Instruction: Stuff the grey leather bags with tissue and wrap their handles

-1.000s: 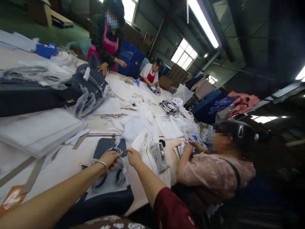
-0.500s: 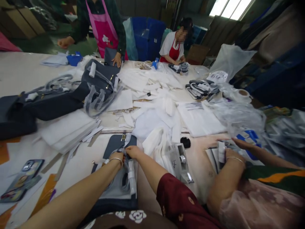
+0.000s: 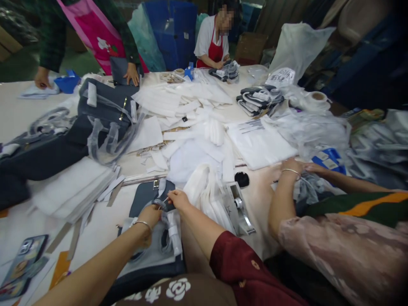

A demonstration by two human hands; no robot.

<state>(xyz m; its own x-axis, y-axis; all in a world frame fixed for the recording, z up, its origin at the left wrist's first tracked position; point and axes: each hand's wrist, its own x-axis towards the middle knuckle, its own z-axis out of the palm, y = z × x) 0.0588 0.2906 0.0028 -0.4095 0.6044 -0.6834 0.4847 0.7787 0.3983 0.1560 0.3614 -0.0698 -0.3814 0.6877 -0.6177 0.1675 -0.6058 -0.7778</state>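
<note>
**Left hand (image 3: 149,216) and right hand (image 3: 177,200) pinch a sleeved strap (image 3: 170,229) on a navy handbag (image 3: 145,199).**
Narrow grip on the strap's plastic; the bag lies at the near edge of the table (image 3: 92,221), a tape dispenser (image 3: 237,208) just right, a co-worker's hands (image 3: 291,166) beyond.

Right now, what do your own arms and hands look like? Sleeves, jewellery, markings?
The left hand has a thin silver bangle at the wrist; no sleeve shows on that arm. The right hand is bare, its arm entering a dark red sleeve with small tan motifs. Below, a brown garment carries white flower prints. No gloves or cables.
</note>
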